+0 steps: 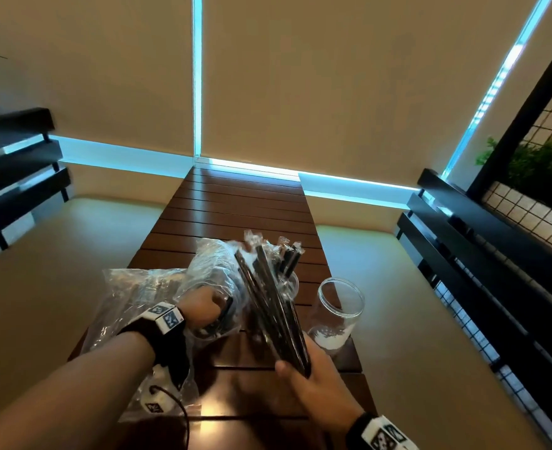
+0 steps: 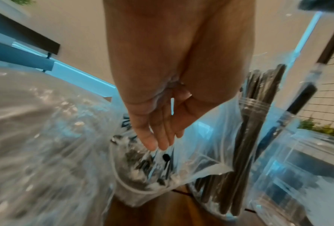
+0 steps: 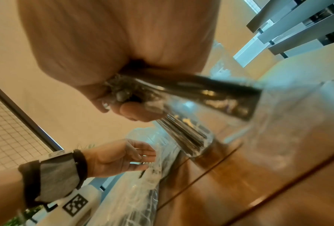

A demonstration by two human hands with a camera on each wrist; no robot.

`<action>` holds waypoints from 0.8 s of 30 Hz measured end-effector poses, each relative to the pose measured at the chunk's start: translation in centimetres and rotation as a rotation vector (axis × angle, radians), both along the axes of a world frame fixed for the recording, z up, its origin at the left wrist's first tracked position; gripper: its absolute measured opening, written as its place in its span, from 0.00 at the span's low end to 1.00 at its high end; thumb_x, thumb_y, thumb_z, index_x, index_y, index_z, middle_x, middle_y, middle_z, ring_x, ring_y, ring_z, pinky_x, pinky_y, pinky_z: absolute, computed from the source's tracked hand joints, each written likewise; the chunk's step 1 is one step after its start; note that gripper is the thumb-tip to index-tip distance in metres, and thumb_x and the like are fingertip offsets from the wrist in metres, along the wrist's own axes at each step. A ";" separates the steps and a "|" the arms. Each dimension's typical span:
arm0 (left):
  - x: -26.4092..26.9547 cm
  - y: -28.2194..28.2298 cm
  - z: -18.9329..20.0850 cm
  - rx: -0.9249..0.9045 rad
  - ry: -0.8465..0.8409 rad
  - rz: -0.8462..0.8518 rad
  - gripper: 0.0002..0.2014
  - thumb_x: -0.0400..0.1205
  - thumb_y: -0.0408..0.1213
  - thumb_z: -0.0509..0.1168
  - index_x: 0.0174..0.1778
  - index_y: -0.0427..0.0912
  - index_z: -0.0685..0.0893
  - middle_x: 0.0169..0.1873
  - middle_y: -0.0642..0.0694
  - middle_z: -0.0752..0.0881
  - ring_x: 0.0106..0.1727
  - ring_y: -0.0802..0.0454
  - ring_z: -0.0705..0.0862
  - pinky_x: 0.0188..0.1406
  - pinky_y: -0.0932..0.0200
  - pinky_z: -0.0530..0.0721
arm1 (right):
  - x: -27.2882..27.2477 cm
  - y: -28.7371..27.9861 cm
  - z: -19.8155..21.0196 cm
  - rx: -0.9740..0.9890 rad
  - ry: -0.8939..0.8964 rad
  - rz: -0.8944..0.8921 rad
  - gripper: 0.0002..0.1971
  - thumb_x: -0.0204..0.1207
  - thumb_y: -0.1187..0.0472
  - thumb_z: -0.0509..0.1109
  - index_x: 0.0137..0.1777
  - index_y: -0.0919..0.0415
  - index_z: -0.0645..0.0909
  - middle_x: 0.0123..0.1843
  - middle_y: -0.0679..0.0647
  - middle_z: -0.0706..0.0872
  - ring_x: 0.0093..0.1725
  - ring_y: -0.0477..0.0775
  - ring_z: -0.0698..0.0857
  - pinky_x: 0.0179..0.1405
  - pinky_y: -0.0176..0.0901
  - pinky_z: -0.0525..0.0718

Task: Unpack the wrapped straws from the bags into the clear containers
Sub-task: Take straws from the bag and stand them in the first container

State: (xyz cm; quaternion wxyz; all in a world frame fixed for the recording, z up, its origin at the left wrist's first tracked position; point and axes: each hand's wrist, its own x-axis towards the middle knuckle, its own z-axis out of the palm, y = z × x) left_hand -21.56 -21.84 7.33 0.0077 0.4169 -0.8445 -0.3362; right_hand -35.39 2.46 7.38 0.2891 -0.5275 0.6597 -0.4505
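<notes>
My right hand (image 1: 295, 365) grips the lower end of a bundle of black wrapped straws (image 1: 268, 303), which tilts up and to the left over the table. In the right wrist view my right hand (image 3: 123, 107) has its fingers curled round the bundle (image 3: 191, 87). My left hand (image 1: 216, 308) reaches into the mouth of a clear plastic bag (image 1: 214, 264), and its fingers (image 2: 154, 143) are straight, touching wrapped straws (image 2: 143, 165) inside. An empty clear jar (image 1: 339, 303) stands to the right of the bundle. Behind the bundle, a second clear container (image 1: 291, 282) holds several upright straws.
A second crumpled bag (image 1: 128, 306) with straws lies on the left of the dark slatted wooden table (image 1: 235, 203). Pale bench seats flank the narrow table on both sides. Black slatted backrests stand at the left and right (image 1: 482, 241), and a wire grid with plants is at the far right.
</notes>
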 end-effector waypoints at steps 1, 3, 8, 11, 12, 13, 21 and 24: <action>0.1 -0.1 0.4 -0.010 -0.015 -0.011 0.14 0.69 0.28 0.61 0.33 0.46 0.90 0.42 0.44 0.92 0.49 0.45 0.88 0.49 0.54 0.87 | 0.2 -0.9 0.3 -0.028 0.016 -0.014 0.17 0.79 0.59 0.71 0.66 0.46 0.80 0.59 0.41 0.89 0.62 0.41 0.85 0.64 0.39 0.82; 0.3 0.1 1.8 -0.050 -0.038 -0.035 0.12 0.66 0.31 0.62 0.31 0.42 0.91 0.39 0.44 0.92 0.46 0.46 0.89 0.47 0.53 0.88 | 0.5 -2.8 0.8 -0.079 0.049 -0.047 0.14 0.79 0.57 0.70 0.64 0.47 0.80 0.55 0.40 0.89 0.58 0.41 0.86 0.60 0.43 0.83; 1.2 1.2 7.6 0.012 0.424 0.103 0.10 0.70 0.28 0.62 0.28 0.43 0.85 0.29 0.48 0.90 0.34 0.53 0.86 0.45 0.50 0.85 | 1.5 -7.4 2.6 -0.201 0.080 -0.162 0.07 0.80 0.58 0.71 0.55 0.55 0.78 0.42 0.52 0.87 0.42 0.44 0.85 0.40 0.33 0.81; 1.6 1.9 10.9 0.557 0.978 0.035 0.15 0.79 0.47 0.64 0.54 0.40 0.85 0.51 0.42 0.89 0.55 0.45 0.85 0.58 0.46 0.79 | 2.0 -9.9 4.0 -0.229 0.149 -0.172 0.07 0.81 0.60 0.70 0.53 0.58 0.74 0.35 0.47 0.82 0.35 0.36 0.81 0.33 0.27 0.75; 1.4 2.2 11.8 0.641 1.042 -0.018 0.24 0.78 0.56 0.64 0.60 0.40 0.82 0.57 0.40 0.86 0.59 0.43 0.84 0.63 0.45 0.78 | 2.1 -10.7 4.4 -0.227 0.183 -0.180 0.07 0.81 0.60 0.69 0.54 0.57 0.73 0.34 0.45 0.81 0.33 0.34 0.80 0.31 0.26 0.74; 0.9 2.6 12.5 0.655 1.053 -0.051 0.31 0.76 0.62 0.66 0.63 0.39 0.80 0.59 0.39 0.85 0.62 0.43 0.84 0.66 0.44 0.80 | 2.2 -11.4 4.9 -0.226 0.215 -0.185 0.08 0.82 0.59 0.69 0.55 0.56 0.72 0.36 0.45 0.82 0.33 0.35 0.81 0.31 0.26 0.74; -3.3 5.5 16.4 0.294 1.164 0.362 0.13 0.80 0.37 0.72 0.31 0.45 0.77 0.24 0.51 0.78 0.34 0.50 0.81 0.52 0.44 0.85 | 3.0 -12.9 8.1 -0.345 0.249 -0.091 0.25 0.76 0.45 0.73 0.69 0.44 0.67 0.58 0.43 0.84 0.53 0.42 0.84 0.51 0.39 0.85; -2.3 5.5 19.1 0.142 1.301 0.236 0.17 0.77 0.26 0.71 0.26 0.46 0.74 0.21 0.51 0.74 0.29 0.50 0.77 0.41 0.50 0.82 | 1.2 -11.7 8.0 -0.285 0.106 -0.084 0.26 0.72 0.24 0.58 0.59 0.41 0.74 0.57 0.45 0.82 0.56 0.45 0.83 0.56 0.51 0.84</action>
